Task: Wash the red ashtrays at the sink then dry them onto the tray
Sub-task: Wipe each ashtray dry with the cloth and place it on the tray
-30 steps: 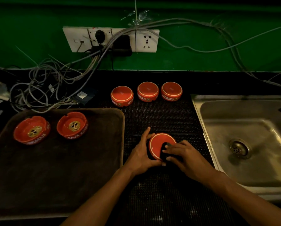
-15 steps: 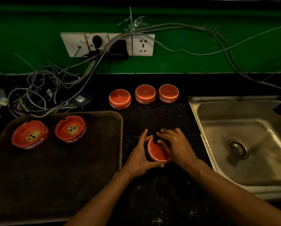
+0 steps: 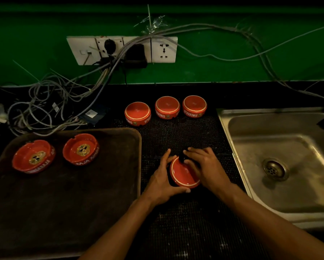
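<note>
An upside-down red ashtray (image 3: 182, 174) sits on the black mesh mat (image 3: 185, 134) in the middle of the desk, between the tray (image 3: 67, 194) on the left and the steel sink (image 3: 281, 156) on the right. The left hand (image 3: 162, 182) cups its left and near side, thumb curled under the near rim and fingers reaching up along the far left edge, so this grip is closed around the ashtray. The right hand (image 3: 204, 166) lies over the ashtray's right and far part, its fingers curled on a small dark object (image 3: 182, 157) pressed at the far rim; what that object is cannot be made out in the dim light.

Three more red ashtrays stand upside down in a row at the far end of the mat: the left one (image 3: 137, 113), the middle one (image 3: 167, 107) and the right one (image 3: 194, 106), near one another but apart. Two ashtrays rest right way up in the far left corner of the brown tray, one at the left (image 3: 33, 156) and one just to its right (image 3: 80, 149), each showing a gold emblem inside.

The sink has a round drain (image 3: 275, 168) in its basin. On the green wall (image 3: 232, 44) beyond the desk hangs a white socket strip (image 3: 164, 50) with plugs, and a tangle of grey cables (image 3: 50, 102) spills from it onto the far left of the desk.
</note>
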